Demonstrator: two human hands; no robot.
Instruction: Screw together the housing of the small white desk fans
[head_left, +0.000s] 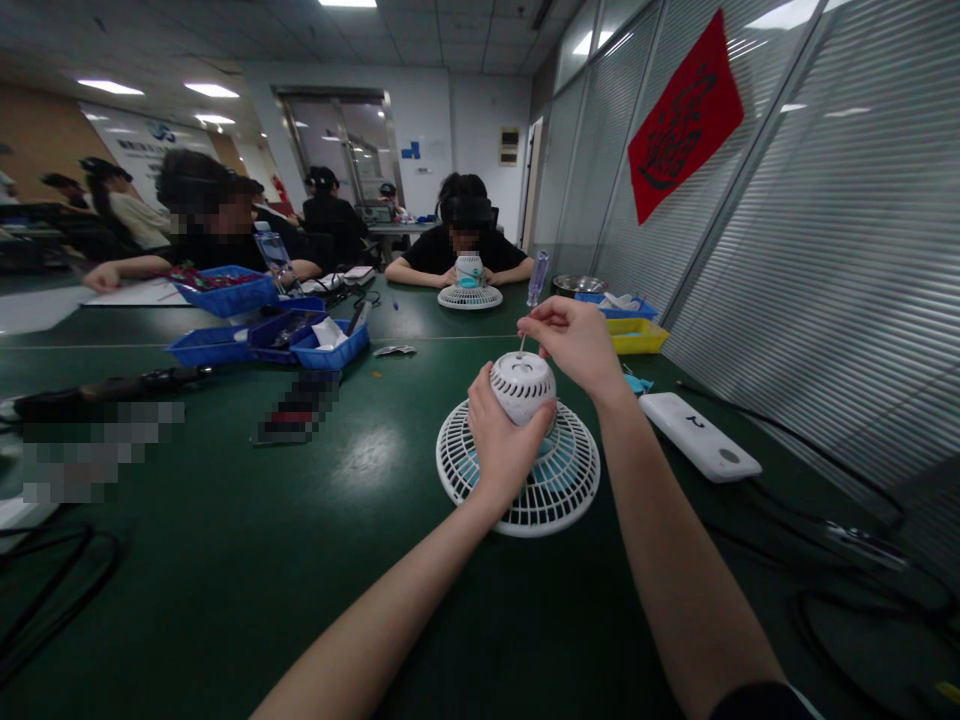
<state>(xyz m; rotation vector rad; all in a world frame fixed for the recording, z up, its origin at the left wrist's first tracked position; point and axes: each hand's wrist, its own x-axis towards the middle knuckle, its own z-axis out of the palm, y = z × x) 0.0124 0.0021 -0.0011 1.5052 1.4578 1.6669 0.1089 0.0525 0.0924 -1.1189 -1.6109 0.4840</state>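
A small white fan (517, 512) lies grille-down on the green table, with pale blue blades showing through its bars. Its rounded white motor housing (523, 388) points up. My left hand (501, 440) is wrapped round the near left side of that housing. Above it, my right hand (570, 335) pinches the shaft of a screwdriver with a clear purple handle (538, 278). The handle sticks up past my fingers, and the shaft points down at the top of the housing. Whether the tip sits in a screw is too small to tell.
Blue bins (334, 345) with parts stand left of centre, near a dark phone-like object (296, 410). At right are a yellow tray (637, 336), a metal bowl (580, 286), a white power bank (701, 437) and black cables. Across the table, a person handles another fan (470, 297).
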